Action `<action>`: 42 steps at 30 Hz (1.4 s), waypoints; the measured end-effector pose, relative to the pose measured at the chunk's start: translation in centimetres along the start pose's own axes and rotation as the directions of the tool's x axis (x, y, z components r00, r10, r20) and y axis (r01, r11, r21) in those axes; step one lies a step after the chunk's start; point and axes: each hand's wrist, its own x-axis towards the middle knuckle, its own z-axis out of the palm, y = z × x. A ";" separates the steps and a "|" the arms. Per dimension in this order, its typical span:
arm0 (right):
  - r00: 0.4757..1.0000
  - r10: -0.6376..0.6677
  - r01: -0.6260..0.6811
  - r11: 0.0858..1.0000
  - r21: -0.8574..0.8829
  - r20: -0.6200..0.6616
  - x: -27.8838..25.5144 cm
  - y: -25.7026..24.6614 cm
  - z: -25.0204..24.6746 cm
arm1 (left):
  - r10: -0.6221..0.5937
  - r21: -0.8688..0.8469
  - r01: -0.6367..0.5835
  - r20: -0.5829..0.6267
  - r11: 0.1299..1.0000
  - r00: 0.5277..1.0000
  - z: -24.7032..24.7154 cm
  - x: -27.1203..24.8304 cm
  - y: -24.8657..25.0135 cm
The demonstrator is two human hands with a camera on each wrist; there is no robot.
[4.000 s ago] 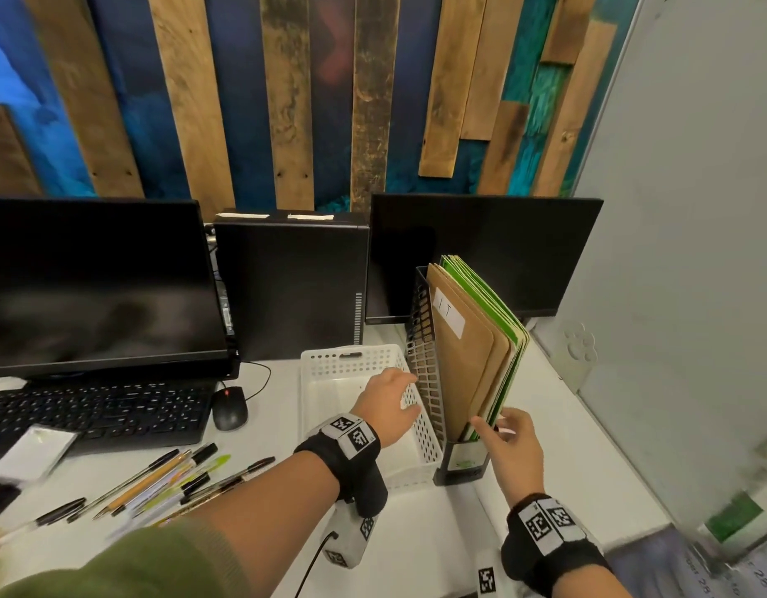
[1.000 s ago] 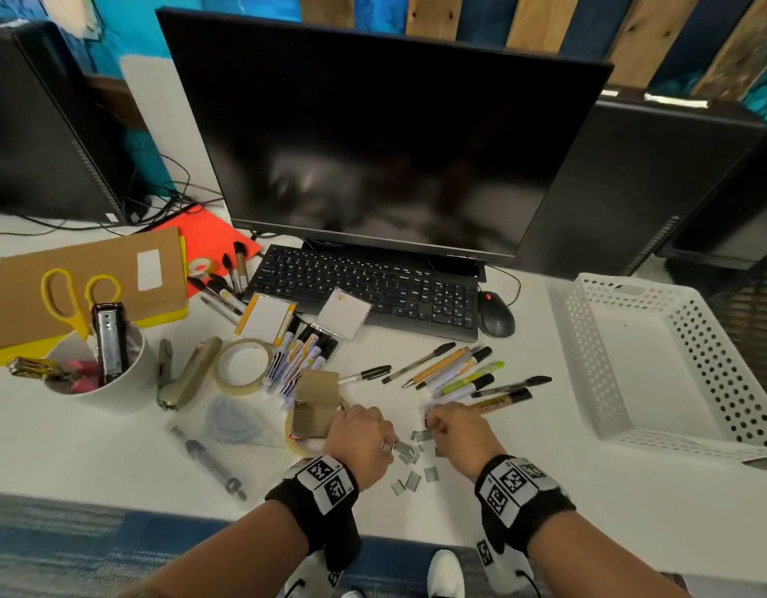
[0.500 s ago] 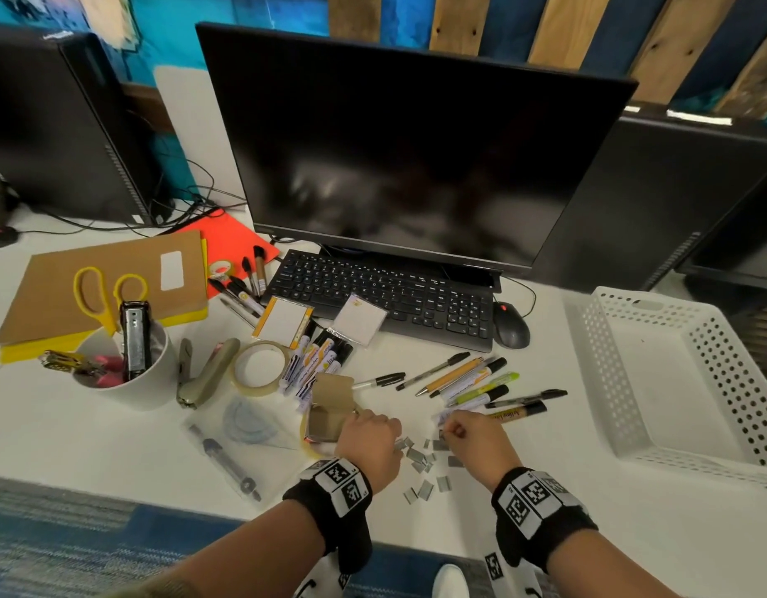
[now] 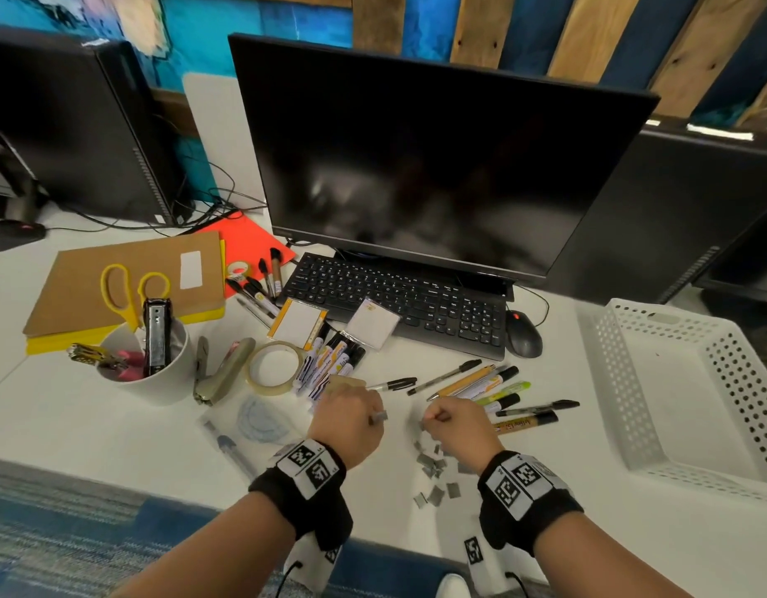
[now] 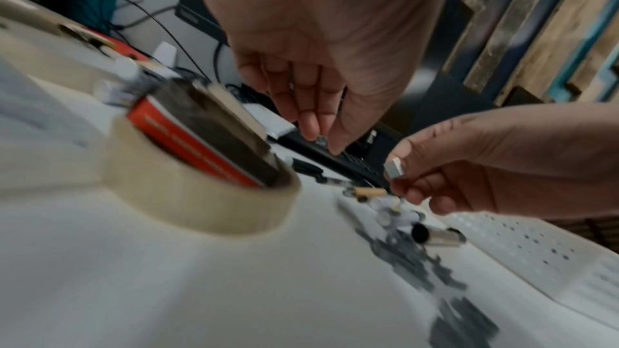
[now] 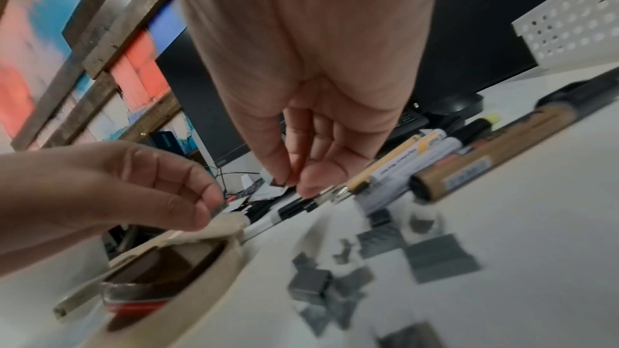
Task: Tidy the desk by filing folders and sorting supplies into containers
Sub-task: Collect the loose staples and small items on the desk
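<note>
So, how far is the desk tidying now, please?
Early stage. Done: scissors and a stapler stand in the cup. In hand: left hand and right hand each pinch a staple strip from the loose staples. Left: pens, markers, tape and folders still lie on the desk; the basket is empty.
</note>
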 end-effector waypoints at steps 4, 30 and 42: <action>0.996 -0.060 0.056 0.996 0.063 0.065 0.6 -2.3 1.7 | -0.064 -0.057 0.061 -0.047 0.997 0.997 -1.4 -0.4 -2.5; 0.997 0.029 -0.045 0.968 0.245 0.069 1.8 -3.9 4.4 | -0.309 -0.304 0.316 0.072 0.899 0.948 -1.9 -0.8 -4.2; 0.976 0.213 -0.206 0.968 0.142 -0.035 2.2 -0.5 -1.2 | -0.113 -0.358 0.214 0.282 0.909 0.953 0.2 2.9 1.2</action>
